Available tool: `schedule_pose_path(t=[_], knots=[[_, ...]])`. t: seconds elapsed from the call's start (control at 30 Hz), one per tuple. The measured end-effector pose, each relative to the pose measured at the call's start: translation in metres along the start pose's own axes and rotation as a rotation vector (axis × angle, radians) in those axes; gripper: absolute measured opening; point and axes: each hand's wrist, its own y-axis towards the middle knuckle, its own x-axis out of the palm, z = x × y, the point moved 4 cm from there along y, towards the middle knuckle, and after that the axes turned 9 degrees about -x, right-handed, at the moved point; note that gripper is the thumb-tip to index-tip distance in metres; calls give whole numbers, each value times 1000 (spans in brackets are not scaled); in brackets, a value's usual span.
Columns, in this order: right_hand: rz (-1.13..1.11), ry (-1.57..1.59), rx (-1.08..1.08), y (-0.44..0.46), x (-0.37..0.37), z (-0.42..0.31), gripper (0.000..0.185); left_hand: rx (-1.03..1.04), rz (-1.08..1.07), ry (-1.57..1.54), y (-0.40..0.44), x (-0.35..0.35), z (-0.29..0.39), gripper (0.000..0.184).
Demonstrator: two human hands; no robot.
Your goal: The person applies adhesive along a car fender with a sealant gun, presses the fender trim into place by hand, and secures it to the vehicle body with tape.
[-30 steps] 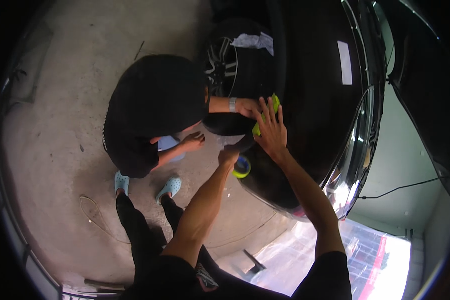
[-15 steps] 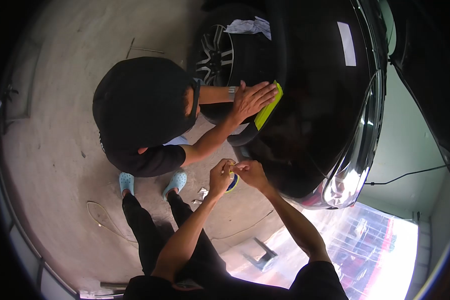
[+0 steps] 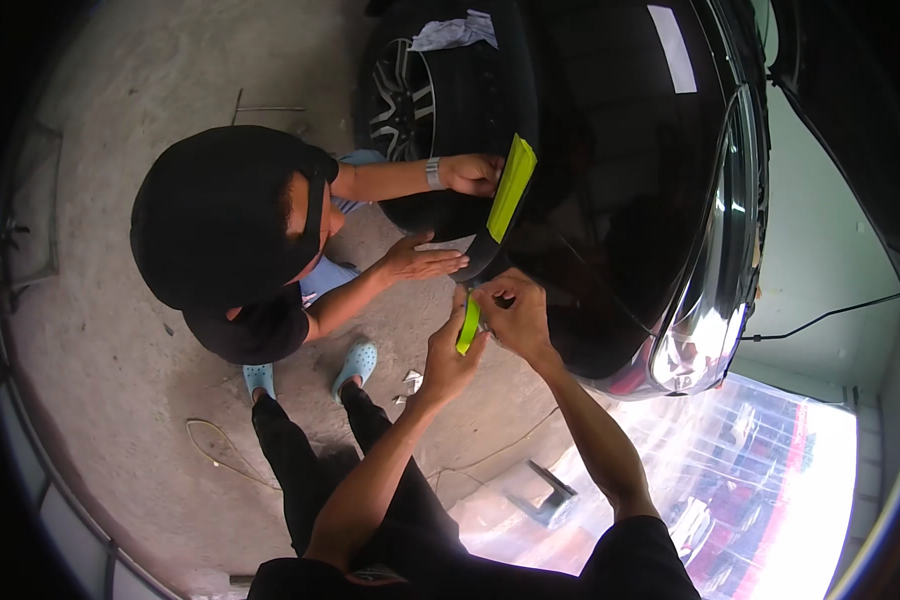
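Note:
In the head view my left hand (image 3: 452,362) is closed around a roll of yellow-green masking tape (image 3: 469,326), seen almost edge-on. My right hand (image 3: 517,318) touches it from the right, its fingers pinched at the tape's upper side; the exact pinch point is partly hidden. Both hands are just below the black car's wheel arch trim (image 3: 482,255). Farther up that trim, a strip of the same yellow-green tape (image 3: 512,190) is stuck down.
A crouching co-worker in black (image 3: 225,220) is at the wheel (image 3: 402,105), one hand (image 3: 473,174) by the tape strip, the other (image 3: 422,260) at the trim. A cloth (image 3: 455,32) lies on the tyre. A thin hose (image 3: 210,450) and white scraps (image 3: 411,380) lie on the floor.
The co-worker's hands have come off the tape strip, one moving lower along the trim. My hands have risen slightly, and the roll has turned so its green side shows.

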Motion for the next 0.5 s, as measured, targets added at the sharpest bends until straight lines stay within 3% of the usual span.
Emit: schedule_pose_path(t=[0.03, 0.13, 0.23, 0.27, 0.3, 0.4, 0.5], knots=[[46, -21, -62, 8, -8, -7, 8, -81, -10, -34, -2, -1, 9, 70], [162, -227, -196, 34, -37, -26, 8, 60, 78, -80, 13, -6, 12, 75], [302, -601, -447, 82, -61, -68, 9, 215, 112, -42, 26, 9, 19, 65], [323, -659, -479, 97, -62, -69, 9, 273, 128, -23, 33, 12, 23, 63], [344, -721, -513, 110, -64, -68, 9, 228, 169, -1, 41, 11, 21, 48], [340, -856, -573, 133, -61, -65, 10, 391, 267, 248, 65, 12, 30, 42], [323, -938, -591, 147, -56, -60, 10, 376, 223, 357, 85, 17, 7, 52]])
